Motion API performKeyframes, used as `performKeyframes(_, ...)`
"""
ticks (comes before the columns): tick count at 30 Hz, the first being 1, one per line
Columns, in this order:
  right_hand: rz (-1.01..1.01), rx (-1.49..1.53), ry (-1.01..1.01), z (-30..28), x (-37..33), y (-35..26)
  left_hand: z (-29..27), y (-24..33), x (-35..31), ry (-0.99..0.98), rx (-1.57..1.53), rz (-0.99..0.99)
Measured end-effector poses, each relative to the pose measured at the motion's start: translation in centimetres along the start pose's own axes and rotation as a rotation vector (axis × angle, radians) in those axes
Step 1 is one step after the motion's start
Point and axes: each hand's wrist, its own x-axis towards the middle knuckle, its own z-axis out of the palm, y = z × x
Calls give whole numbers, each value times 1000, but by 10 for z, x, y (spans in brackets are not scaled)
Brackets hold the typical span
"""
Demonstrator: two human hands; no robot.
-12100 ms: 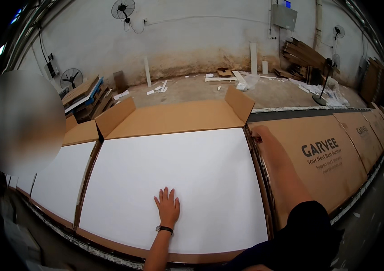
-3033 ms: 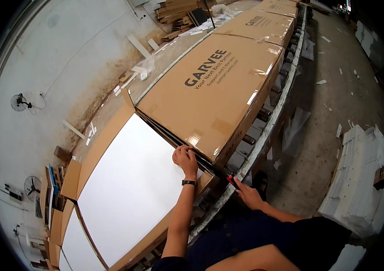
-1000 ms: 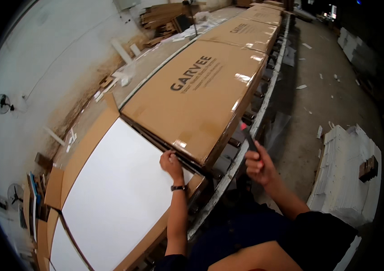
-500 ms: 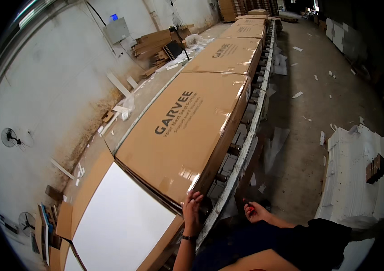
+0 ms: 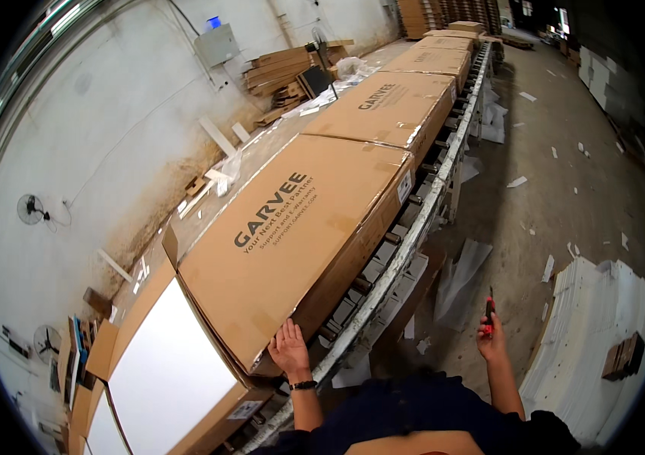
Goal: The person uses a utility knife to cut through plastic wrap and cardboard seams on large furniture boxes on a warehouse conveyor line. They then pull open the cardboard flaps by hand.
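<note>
My left hand (image 5: 290,349), a dark band on its wrist, lies with its fingers stretched out against the near right corner of a large closed cardboard box (image 5: 262,250). That box rests on a roller conveyor (image 5: 421,224) and has dark print on top. In my right hand (image 5: 491,343), held out over the floor to the right, is a red and black utility knife (image 5: 489,315) with its dark tip pointing up. Nearer to me stands an open carton (image 5: 243,409) with a flat white panel (image 5: 167,364) showing in it.
More closed boxes (image 5: 391,102) line the conveyor ahead. A stack of white panels (image 5: 588,334) with a dark block (image 5: 624,358) on it stands at right. Flat cardboard (image 5: 281,72) leans along the left wall; paper scraps (image 5: 517,182) litter the floor.
My right hand has moved out to the right and raised the knife upright. My left hand has shifted left in view, staying at the box's near corner; the view itself has also shifted.
</note>
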Motion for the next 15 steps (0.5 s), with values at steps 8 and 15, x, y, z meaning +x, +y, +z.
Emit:
performKeyframes(8, -228, -145, 172, -12, -12, -38, -6, -2, 12, -131, 379, 254)
performKeyframes(15, -48, -581, -115, 61, 23, -24, 14, 16, 49, -568, 310, 320)
